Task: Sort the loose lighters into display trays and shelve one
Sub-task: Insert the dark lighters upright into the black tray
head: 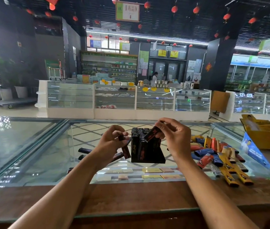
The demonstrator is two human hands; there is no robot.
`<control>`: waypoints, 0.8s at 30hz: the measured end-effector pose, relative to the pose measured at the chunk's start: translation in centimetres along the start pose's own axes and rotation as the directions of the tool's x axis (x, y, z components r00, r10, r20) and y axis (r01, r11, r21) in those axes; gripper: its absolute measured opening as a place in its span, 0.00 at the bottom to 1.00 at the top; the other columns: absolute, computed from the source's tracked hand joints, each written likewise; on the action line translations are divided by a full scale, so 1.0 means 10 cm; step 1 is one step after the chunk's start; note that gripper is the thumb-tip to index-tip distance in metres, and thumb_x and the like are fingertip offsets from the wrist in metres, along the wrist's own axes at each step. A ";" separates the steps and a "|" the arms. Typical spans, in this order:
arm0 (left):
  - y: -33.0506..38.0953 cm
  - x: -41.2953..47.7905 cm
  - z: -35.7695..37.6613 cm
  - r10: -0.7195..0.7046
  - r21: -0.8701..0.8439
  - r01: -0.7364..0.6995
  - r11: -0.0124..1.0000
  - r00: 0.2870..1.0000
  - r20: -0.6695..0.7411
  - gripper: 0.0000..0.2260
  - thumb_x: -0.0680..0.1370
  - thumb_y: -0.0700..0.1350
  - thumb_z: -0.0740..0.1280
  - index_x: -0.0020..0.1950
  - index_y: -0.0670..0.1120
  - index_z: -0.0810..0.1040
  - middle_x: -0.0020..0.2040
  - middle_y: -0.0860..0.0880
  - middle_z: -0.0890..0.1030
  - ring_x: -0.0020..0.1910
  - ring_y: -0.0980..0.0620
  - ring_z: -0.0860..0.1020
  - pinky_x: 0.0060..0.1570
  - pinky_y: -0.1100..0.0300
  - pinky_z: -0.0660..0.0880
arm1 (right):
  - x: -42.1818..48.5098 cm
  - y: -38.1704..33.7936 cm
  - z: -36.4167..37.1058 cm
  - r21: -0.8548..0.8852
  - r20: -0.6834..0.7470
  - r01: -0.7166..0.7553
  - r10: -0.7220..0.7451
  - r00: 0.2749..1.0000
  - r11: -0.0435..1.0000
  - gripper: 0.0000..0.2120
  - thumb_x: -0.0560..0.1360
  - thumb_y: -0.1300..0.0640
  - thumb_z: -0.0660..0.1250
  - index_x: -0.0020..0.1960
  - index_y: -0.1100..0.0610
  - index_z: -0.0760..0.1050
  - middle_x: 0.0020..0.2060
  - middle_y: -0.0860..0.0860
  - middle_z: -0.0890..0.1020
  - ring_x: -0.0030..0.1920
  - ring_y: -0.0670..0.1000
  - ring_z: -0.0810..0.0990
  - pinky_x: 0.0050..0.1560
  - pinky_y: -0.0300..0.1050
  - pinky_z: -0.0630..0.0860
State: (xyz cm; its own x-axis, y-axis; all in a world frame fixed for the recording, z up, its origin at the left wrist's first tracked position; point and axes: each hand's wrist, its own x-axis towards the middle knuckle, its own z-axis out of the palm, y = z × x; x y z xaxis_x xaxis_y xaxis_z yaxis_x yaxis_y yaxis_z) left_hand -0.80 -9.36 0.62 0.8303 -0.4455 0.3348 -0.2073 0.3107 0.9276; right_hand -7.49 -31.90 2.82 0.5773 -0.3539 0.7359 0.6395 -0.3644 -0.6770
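Observation:
A black display tray [154, 158] stands on the glass counter, partly filled with upright black-and-red lighters [138, 134]. My right hand [174, 138] pinches a black-and-red lighter [151, 134], tilted, just above the tray's right side. To the tray's left, my left hand [110, 144] grips black-and-red lighters [125, 150]; how many I cannot tell. A few dark lighters [84, 150] lie loose on the glass at the left. A heap of loose yellow, blue and red lighters [220, 156] lies to the right.
A yellow box [261, 134] and a blue display box [254, 152] sit at the counter's right end. A wooden ledge [131, 197] runs along the near edge. Glass showcases [114, 98] stand across the aisle, with a person far behind them.

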 end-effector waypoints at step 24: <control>0.06 -0.04 0.05 -0.024 0.072 0.026 0.997 0.999 -0.033 0.11 0.81 0.43 0.67 0.62 0.45 0.78 0.52 0.35 0.84 0.47 0.35 0.84 0.34 0.50 0.82 | 0.22 0.51 -0.40 -0.393 0.093 0.009 0.030 0.995 0.919 0.11 0.73 0.58 0.77 0.55 0.50 0.84 0.43 0.43 0.84 0.45 0.41 0.84 0.47 0.42 0.83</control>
State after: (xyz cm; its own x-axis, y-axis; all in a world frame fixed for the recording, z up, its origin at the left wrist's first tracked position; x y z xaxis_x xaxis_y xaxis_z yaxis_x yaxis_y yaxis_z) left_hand -1.50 -9.44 1.08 0.8515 -0.4251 0.3069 -0.2220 0.2379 0.9456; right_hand -4.96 -37.96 0.96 0.6406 -0.2834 0.7136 0.3936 -0.6769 -0.6221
